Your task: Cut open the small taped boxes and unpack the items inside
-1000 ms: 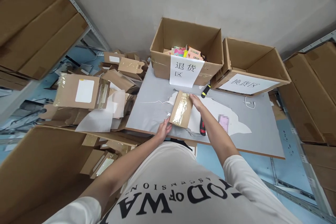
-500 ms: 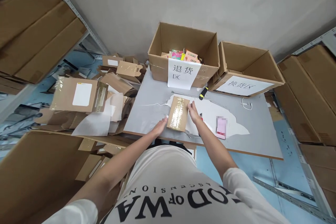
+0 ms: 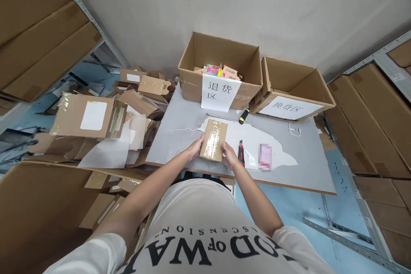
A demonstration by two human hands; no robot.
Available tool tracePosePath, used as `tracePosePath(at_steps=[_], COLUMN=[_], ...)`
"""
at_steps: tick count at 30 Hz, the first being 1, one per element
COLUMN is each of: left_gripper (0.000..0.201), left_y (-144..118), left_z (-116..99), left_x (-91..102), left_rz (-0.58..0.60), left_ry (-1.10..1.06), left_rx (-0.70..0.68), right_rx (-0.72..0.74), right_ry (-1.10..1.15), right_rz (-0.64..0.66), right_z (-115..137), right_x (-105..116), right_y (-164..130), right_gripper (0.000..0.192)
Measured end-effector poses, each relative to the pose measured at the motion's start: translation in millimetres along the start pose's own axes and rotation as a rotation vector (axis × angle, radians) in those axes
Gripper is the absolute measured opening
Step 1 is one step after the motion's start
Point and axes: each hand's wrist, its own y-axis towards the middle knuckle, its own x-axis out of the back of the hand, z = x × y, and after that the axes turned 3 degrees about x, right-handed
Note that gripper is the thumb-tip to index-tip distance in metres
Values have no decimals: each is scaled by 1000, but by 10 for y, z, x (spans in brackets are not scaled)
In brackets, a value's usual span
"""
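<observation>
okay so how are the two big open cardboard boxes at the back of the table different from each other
The left box stands upright and holds colourful small packs; the right box is tipped toward the person, and nothing shows inside it. The left box's white paper sign hangs down past its front wall; the right box's sign lies flat on its front flap. Both are brown, open and carry handwritten signs.

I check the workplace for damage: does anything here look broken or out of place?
Yes. The grey table cover is torn, showing white beneath, right beside the small taped cardboard box. Opened brown cartons lie heaped left of the table.
</observation>
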Motion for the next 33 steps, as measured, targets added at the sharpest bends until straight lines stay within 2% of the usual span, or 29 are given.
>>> tracePosePath(at_steps=[4,9,14,18,24,27,33], left_gripper=[65,64,72,81,80,80,82], left_y=[-76,-241,-274,-204,-129,-101,-61], left_z=[92,274,412,465,507,505,474], left_x=[-70,-251,-446,-507,-486,-432,-273], left_rz=[15,25,84,109,142,130,130], left_ry=[-111,-267,-326,-364,-359,-325,-189], left_rx=[-64,-175,-164,-140,-108,-87,-18], right_rx=[-48,-3,77,151,180,181,209], right_ry=[37,-261,-573,-699,-673,-576,-495], right_rz=[-34,-75,31,121,179,137,5], right_z=[128,326,579,653,532,463,418], right_x=[25,120,172,177,177,182,147], right_y=[93,384,714,919,1038,1020,951], right_gripper=[52,53,51,49,39,31,35])
